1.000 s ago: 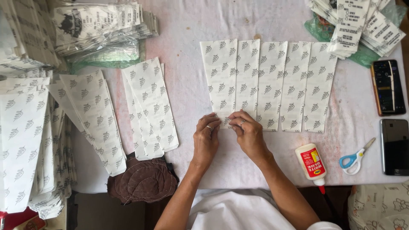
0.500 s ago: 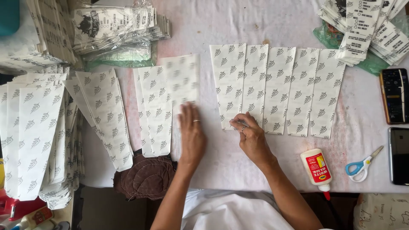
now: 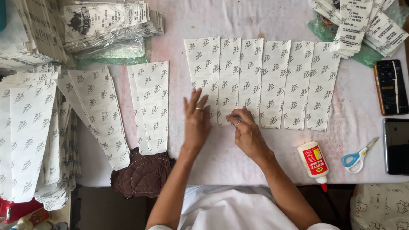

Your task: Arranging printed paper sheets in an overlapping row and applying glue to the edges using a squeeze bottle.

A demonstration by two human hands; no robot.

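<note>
A row of several white paper sheets (image 3: 277, 81) printed with small grey leaf marks lies overlapped side by side on the pale table (image 3: 238, 157). My left hand (image 3: 197, 121) rests flat, fingers spread, on the lower part of the leftmost sheet (image 3: 204, 68) of that row. My right hand (image 3: 245, 130) presses with pinched fingertips on the bottom edge of the sheet beside it. Nothing is lifted off the table.
Two loose printed sheets (image 3: 151, 104) lie left of the row, with more stacks (image 3: 30, 127) at the far left. Bagged label bundles (image 3: 110, 21) sit at the top left and more bundles (image 3: 362, 23) at the top right. A glue bottle (image 3: 313, 161), scissors (image 3: 358, 155), two phones (image 3: 392, 87) and a brown cloth (image 3: 142, 172) are nearby.
My left hand reached to the loose sheets on the left, then came back with one. That sheet now lies at the left end of the row under my flat left hand.
</note>
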